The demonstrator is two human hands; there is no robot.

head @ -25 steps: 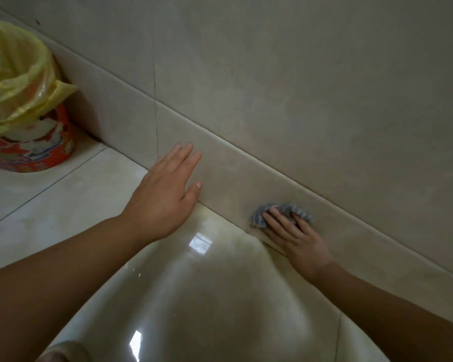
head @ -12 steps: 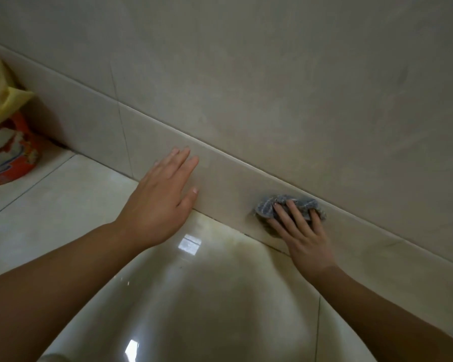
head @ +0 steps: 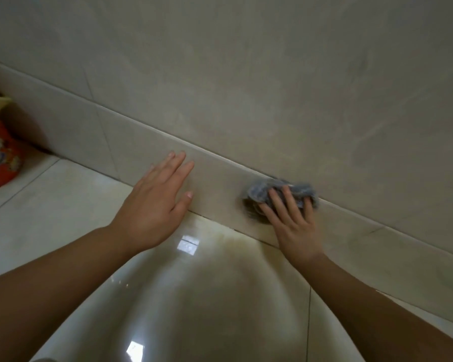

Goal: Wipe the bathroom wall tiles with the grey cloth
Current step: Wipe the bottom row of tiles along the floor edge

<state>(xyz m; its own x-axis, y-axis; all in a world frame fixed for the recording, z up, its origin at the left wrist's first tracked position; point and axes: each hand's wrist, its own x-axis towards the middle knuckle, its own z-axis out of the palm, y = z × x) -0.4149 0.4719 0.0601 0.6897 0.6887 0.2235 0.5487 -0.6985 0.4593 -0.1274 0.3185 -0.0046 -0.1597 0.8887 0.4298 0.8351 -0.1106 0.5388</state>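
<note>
Pressing the crumpled grey cloth [head: 256, 190] against the wall with my right hand [head: 292, 226], I have my fingers straight and spread over it, pushing rather than gripping; nothing curls round the wad. The cloth sits under my fingertips, ahead of my palm. It is at the top of the low beige skirting tile [head: 220, 186], right on the grout joint where that band meets the large matt beige wall tiles [head: 272, 87] above. Bunched as it is, it is wider than it is tall, and its long axis runs along that joint.

My left hand [head: 154, 207] is flat too, with fingers straight and close together. It is laid toward the same skirting tile to the left of the cloth, with bare tile between my two hands. Whether its fingertips actually touch the tile I cannot tell. It holds nothing, and I judge it a brace.

So the right hand is the one on the cloth. The next stroke, I think, turns on the cloth lying lengthwise on the joint. Sliding along the band sweeps only a narrow strip, while sliding upward carries its full width onto the big tiles. Glossy cream floor tiles [head: 63, 205] lie below, and a red printed bin with a yellow liner [head: 3, 165] stands far left by the wall.
</note>
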